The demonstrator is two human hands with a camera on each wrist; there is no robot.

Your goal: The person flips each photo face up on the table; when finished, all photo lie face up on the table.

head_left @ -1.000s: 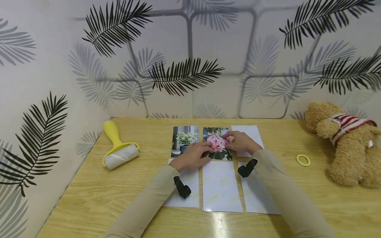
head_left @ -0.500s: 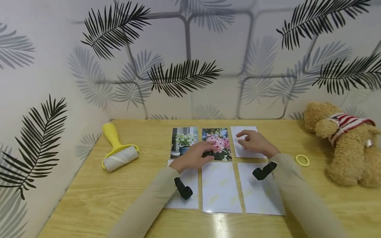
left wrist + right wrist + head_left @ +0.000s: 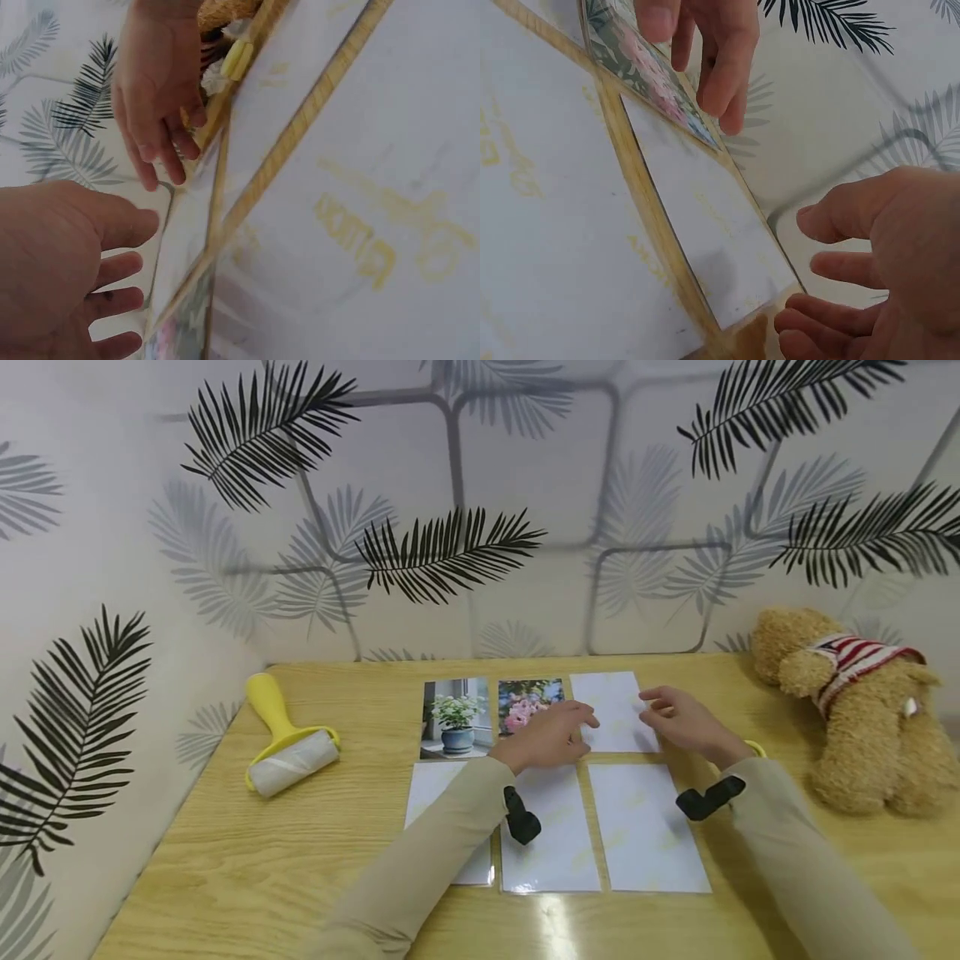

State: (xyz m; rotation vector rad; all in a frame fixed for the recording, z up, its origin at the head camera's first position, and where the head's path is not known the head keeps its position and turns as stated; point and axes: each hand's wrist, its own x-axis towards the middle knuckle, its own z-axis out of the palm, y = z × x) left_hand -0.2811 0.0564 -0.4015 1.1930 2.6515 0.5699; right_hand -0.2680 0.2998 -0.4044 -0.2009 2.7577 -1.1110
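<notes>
Six-card layout aside, two picture sides show: a potted plant photo point(image 3: 456, 714) and a pink flower photo point(image 3: 521, 697) in the back row. At that row's right end lies a white-backed card point(image 3: 615, 710). My left hand point(image 3: 549, 735) hovers over the flower photo's lower part, fingertips overlapping the white-backed card's left edge. Beside this card's right edge is my right hand point(image 3: 688, 725), fingers loosely bent with nothing between them. Nearer me lie more white-backed cards, including a middle one point(image 3: 551, 852) and a right one point(image 3: 648, 827); my left sleeve partly covers the left one point(image 3: 431, 785).
A yellow-handled lint roller point(image 3: 292, 752) rests on the wooden table point(image 3: 247, 860) at left. At right lies a teddy bear point(image 3: 862, 718) in a striped top. My right wrist partly hides a yellow ring point(image 3: 756, 748). A leaf-patterned wall point(image 3: 540, 602) stands behind the table.
My right hand has left the flower photo and moved right, past the white-backed card. My left hand has shifted right across the flower photo, uncovering the plant photo. The view has turned slightly.
</notes>
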